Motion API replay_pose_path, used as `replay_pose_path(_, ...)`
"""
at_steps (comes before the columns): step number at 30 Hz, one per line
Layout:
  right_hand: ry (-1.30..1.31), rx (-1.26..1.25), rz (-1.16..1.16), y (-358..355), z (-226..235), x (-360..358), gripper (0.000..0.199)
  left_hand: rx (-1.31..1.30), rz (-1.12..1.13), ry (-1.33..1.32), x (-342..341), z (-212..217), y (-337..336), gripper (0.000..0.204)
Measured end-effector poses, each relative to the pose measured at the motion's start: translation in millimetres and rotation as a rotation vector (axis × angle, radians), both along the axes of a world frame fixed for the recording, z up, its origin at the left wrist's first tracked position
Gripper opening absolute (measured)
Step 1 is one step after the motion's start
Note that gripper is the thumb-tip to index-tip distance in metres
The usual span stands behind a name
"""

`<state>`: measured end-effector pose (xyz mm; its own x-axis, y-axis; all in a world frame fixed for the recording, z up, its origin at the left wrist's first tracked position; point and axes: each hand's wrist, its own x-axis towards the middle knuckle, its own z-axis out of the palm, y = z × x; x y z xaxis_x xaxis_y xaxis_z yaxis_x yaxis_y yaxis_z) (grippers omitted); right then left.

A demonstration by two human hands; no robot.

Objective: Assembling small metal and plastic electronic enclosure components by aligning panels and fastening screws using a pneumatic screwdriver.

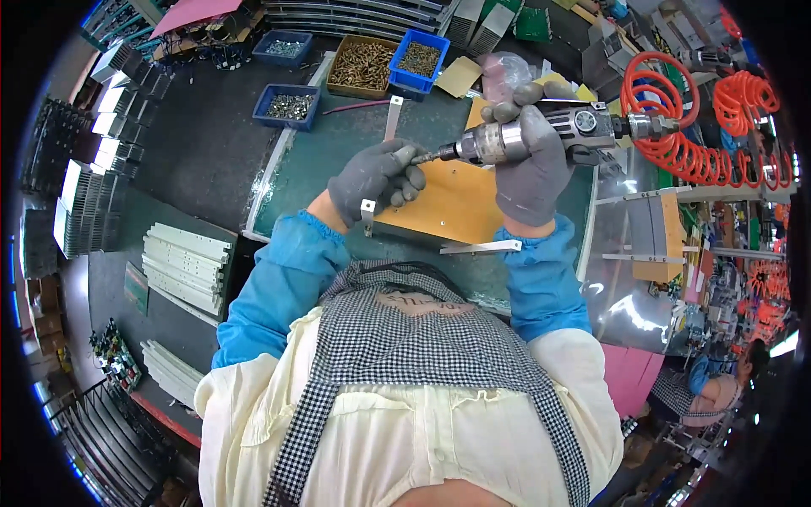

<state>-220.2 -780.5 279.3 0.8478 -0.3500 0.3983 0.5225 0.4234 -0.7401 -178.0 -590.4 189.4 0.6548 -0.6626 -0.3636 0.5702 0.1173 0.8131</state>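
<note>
Both hands gloved in grey, raised ahead of the torso. Left hand (367, 182): fingers (414, 176) curled, tips facing the right hand (536, 173), a short gap between. Left wrist (325, 209) bare, below and left of its fingers; left forearm (283, 275) slants up to it, blue-sleeved. Right hand: closed grip, thumb across near side, fingertips beyond. Right wrist (530, 229) bare below those fingers; right forearm (547, 279) steeper, blue sleeve too.

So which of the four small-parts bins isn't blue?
The brown bin, heaped with brass-toned pieces: on its right is the bright blue bin, on its left the two dark blue bins.
</note>
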Motion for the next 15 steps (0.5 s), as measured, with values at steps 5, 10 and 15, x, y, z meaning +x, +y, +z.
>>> replay_pose_path(5,0.036,-0.072,0.205,-19,19,-18,0.038,0.077,-0.069,-0.054,-3,14,-3,0.035)
replay_pose_path(10,0.138,-0.234,0.383,-20,16,-50,0.043,0.002,-0.095,-0.076,0,-2,-6,0.036)
replay_pose_path(15,0.196,-0.311,0.369,-14,9,-57,0.040,0.019,-0.075,0.021,-7,16,-10,0.036)
